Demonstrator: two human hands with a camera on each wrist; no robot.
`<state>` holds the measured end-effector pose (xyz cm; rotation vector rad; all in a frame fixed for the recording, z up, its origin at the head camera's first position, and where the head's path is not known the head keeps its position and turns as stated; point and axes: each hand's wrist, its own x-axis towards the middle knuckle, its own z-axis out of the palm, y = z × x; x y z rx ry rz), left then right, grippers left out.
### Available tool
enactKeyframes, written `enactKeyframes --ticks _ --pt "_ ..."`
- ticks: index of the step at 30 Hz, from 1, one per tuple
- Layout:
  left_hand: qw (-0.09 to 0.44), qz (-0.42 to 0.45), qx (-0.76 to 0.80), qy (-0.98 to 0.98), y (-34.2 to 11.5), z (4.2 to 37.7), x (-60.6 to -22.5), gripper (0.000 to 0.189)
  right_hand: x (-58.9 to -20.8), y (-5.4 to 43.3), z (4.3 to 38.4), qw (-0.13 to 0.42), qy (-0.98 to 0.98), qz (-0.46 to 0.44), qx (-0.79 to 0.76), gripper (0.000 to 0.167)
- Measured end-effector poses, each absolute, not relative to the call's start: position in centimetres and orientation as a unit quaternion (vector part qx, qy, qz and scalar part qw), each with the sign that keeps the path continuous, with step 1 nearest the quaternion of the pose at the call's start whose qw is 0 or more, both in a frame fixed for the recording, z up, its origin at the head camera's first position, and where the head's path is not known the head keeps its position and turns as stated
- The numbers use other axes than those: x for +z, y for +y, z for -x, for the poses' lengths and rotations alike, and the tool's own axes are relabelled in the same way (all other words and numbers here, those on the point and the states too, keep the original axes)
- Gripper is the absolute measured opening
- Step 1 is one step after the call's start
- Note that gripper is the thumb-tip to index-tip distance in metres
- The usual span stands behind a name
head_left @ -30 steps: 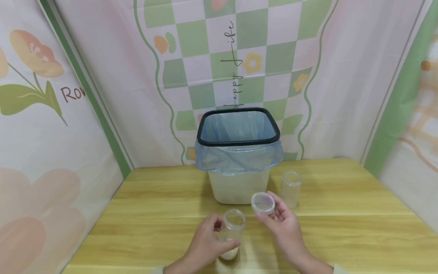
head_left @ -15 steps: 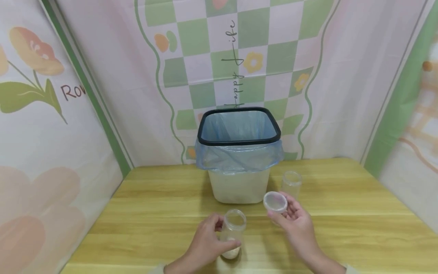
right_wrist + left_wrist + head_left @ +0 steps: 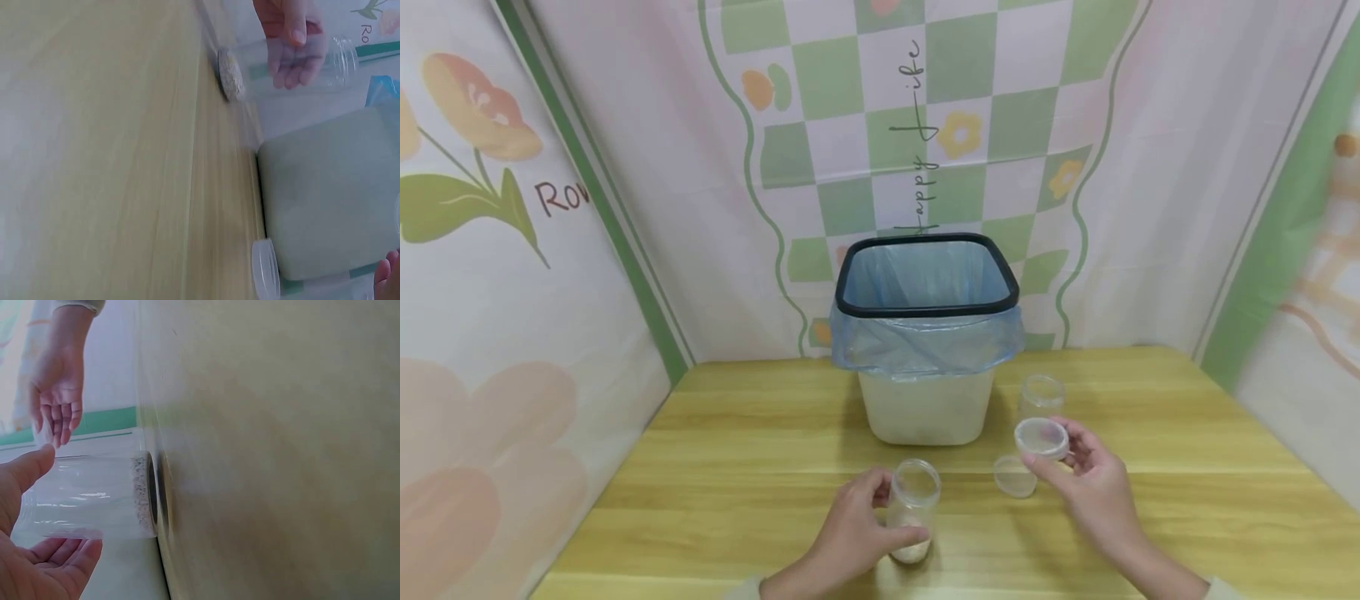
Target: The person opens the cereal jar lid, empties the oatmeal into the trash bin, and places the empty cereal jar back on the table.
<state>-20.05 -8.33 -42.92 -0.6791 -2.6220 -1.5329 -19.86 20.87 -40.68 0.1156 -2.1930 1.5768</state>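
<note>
My left hand (image 3: 850,533) grips an uncapped clear jar (image 3: 914,504) that stands upright on the table. A thin layer of pale, speckled grains (image 3: 143,494) covers its bottom. Off to the right, my right hand (image 3: 1097,492) pinches a clear round lid (image 3: 1042,437) by its edge, above the table. Below that lid, a second clear lid (image 3: 1015,477) lies on the wood, and it also shows in the right wrist view. Another clear jar (image 3: 1042,392), uncapped, stands behind the right hand and is partly hidden by the held lid.
A pale bin (image 3: 925,408) with a black rim and a blue liner bag (image 3: 925,346) stands behind the hands. The wood-grain table (image 3: 737,467) reaches back to a patterned curtain (image 3: 827,75), with more printed cloth at both sides.
My right hand has moved to the right with its lid, from beside the bin's front corner to before the rear jar. The lid on the table has come into sight. My left hand stays put.
</note>
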Motion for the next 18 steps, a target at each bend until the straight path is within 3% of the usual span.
enactKeyframes --ticks 18 --pt "-0.013 0.233 -0.518 -0.823 -8.6 20.4 -43.2 0.055 -40.5 24.8 20.5 0.233 -0.869 -0.047 0.434 0.057"
